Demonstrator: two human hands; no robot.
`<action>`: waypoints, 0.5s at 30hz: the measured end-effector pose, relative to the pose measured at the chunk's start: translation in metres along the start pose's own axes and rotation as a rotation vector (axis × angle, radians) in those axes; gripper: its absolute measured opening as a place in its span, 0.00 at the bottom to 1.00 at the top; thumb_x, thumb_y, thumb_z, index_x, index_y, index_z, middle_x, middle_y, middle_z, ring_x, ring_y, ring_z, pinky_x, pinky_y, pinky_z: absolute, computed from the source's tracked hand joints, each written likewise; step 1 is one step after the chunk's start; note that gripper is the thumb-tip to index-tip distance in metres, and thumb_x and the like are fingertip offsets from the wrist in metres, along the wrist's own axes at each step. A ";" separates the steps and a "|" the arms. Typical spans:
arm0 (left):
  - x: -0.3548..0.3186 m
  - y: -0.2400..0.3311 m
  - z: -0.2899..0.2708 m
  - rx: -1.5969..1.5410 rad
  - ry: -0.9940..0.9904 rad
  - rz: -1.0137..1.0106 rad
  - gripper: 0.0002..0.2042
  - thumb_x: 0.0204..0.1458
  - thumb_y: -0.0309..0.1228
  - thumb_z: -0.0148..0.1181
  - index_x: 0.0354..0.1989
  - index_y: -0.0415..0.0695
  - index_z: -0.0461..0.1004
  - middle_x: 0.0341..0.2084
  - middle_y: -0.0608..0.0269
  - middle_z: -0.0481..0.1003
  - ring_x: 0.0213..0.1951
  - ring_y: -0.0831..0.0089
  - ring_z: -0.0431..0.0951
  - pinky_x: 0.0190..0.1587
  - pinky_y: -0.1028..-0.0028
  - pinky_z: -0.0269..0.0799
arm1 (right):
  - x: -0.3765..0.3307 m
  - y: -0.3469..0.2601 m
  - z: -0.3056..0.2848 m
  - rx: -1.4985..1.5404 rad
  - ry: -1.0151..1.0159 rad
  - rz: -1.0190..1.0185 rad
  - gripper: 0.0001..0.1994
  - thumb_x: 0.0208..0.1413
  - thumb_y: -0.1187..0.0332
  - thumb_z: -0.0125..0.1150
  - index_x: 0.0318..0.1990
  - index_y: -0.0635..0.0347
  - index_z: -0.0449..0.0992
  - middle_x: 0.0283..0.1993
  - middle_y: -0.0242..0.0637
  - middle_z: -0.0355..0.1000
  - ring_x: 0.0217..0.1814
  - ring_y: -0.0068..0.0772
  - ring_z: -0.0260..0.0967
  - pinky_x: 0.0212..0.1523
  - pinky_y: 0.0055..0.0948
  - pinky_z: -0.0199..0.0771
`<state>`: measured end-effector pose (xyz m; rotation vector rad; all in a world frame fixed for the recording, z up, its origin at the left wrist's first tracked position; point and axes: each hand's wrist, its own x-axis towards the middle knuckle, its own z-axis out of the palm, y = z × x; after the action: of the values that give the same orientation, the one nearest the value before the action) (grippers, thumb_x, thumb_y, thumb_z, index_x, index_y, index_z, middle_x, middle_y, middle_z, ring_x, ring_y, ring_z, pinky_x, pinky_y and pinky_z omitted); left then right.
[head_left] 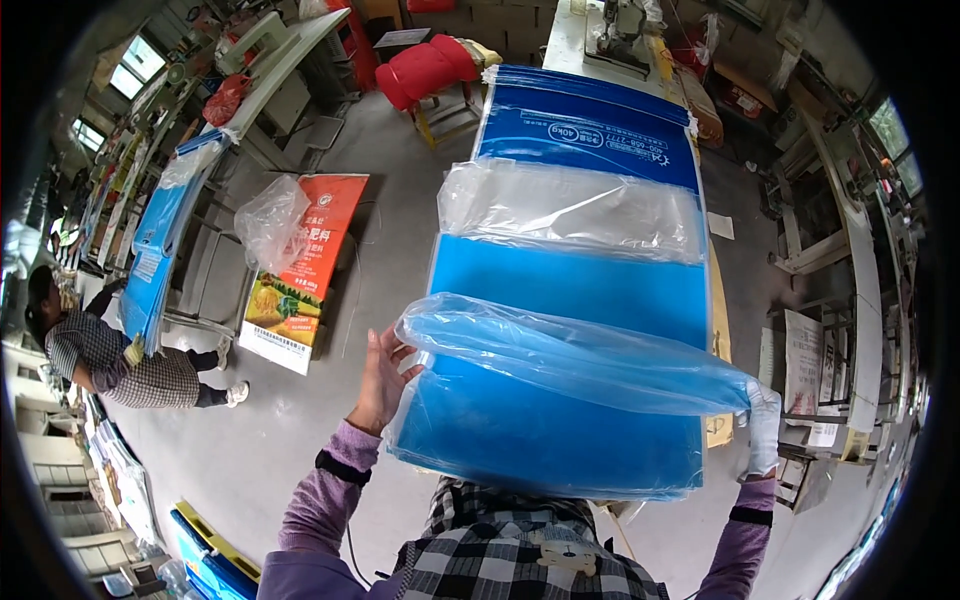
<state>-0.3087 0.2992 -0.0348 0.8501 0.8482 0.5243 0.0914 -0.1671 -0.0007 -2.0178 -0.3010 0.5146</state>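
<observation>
A long, gathered clear plastic liner (pixel 580 355) lies crosswise over a stack of blue woven sacks (pixel 560 435) in front of me. My left hand (pixel 380 378), bare, has its fingers and thumb around the liner's left end, at the stack's left edge. At the other end, my right hand (pixel 763 430) wears a white glove and grips the liner beside the stack's right edge; its fingers are partly hidden. Farther up the stack lies a flattened band of clear film (pixel 575 212). Beyond that shows the dark blue printed end (pixel 590 130) of the sacks.
A sewing machine (pixel 617 40) stands on the far table. To the left, a red printed sack (pixel 318 240) carries crumpled clear film (pixel 272 222). A red-covered stool (pixel 425 75) stands behind. Far left, a co-worker (pixel 140 355) handles another stack of blue sacks (pixel 160 230). Shelving (pixel 855 290) lines the right.
</observation>
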 end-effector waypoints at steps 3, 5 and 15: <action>0.018 -0.005 -0.005 0.048 -0.013 -0.073 0.18 0.62 0.41 0.52 0.57 0.47 0.68 0.48 0.68 0.73 0.48 0.75 0.71 0.53 0.67 0.66 | -0.003 0.004 0.005 0.021 -0.016 0.001 0.15 0.64 0.59 0.55 0.36 0.62 0.81 0.20 0.22 0.71 0.13 0.10 0.54 0.15 0.14 0.53; 0.036 -0.023 -0.008 0.090 0.036 -0.046 0.12 0.63 0.33 0.50 0.51 0.44 0.73 0.39 0.63 0.78 0.42 0.72 0.77 0.48 0.71 0.74 | -0.005 0.010 0.003 0.031 0.008 0.012 0.15 0.63 0.59 0.55 0.37 0.63 0.81 0.20 0.23 0.71 0.13 0.11 0.55 0.14 0.14 0.54; 0.062 -0.063 -0.011 0.081 0.286 -0.171 0.07 0.64 0.31 0.47 0.44 0.45 0.72 0.33 0.65 0.76 0.31 0.75 0.77 0.37 0.74 0.76 | -0.031 0.010 0.010 0.091 0.015 -0.163 0.17 0.64 0.57 0.55 0.32 0.62 0.77 0.20 0.27 0.69 0.16 0.14 0.60 0.17 0.16 0.59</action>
<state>-0.2777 0.3112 -0.1176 0.7776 1.1996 0.4692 0.0593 -0.1774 -0.0066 -1.8897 -0.4216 0.4033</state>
